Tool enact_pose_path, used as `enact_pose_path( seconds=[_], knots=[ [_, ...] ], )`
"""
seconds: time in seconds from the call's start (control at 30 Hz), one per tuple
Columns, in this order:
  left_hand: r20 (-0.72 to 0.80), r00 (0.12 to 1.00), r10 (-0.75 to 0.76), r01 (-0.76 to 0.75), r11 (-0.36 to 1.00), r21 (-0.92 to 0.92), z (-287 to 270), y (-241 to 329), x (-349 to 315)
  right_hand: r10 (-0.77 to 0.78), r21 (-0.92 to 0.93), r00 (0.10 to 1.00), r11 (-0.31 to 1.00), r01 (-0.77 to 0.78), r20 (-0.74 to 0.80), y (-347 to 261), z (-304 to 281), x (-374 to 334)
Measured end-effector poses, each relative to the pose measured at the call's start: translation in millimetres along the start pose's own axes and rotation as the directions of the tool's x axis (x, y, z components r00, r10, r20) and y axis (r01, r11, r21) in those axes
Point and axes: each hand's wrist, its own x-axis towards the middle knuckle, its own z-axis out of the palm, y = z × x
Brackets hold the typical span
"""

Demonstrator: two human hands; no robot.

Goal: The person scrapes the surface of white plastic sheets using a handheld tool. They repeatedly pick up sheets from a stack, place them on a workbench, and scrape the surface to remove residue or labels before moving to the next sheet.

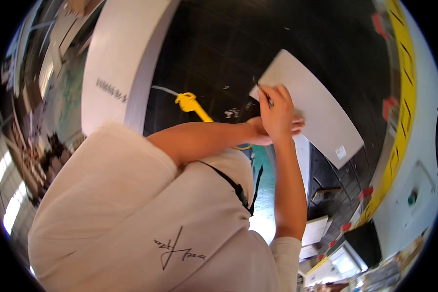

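A pale flat panel (321, 107) with a small white label lies on the black work surface, right of centre. My right hand (277, 109) is over its left part, fingers closed in a pinch around a slim, dark, pen-like tool (270, 102). The tool's dark tip shows past the fingers, near the panel's left corner. My left arm crosses from the left, and my left hand (260, 132) passes beneath my right wrist. Its fingers lie at the panel's near edge, partly hidden by the right wrist.
A yellow air blow gun (187, 102) with a thin pale nozzle lies left of my hands. Beyond it stands a long stack of pale panels (114, 73). A yellow-and-black striped edge (405, 97) with red blocks borders the right. Small pale panels (315, 229) sit low right.
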Motion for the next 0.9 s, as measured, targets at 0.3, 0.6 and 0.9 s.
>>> enact_pose_path(
  seconds=[0.3, 0.6, 0.9],
  knots=[
    [-0.063, 0.998, 0.032, -0.047, 0.963, -0.264, -49, -8, 94, 0.055, -0.246, 0.834, 0.943, -0.225, -0.549, 152, -127, -30],
    [-0.179, 0.98, 0.084, -0.065, 0.992, 0.106, -41, -22, 158, 0.465, -0.147, 0.653, 0.737, -0.66, -0.598, 288, -311, -144],
    [-0.162, 0.982, 0.1, -0.062, 0.973, 0.223, -43, -18, 156, -0.186, -0.495, 0.928, 0.869, 0.002, -0.323, 283, -306, -147]
  ],
)
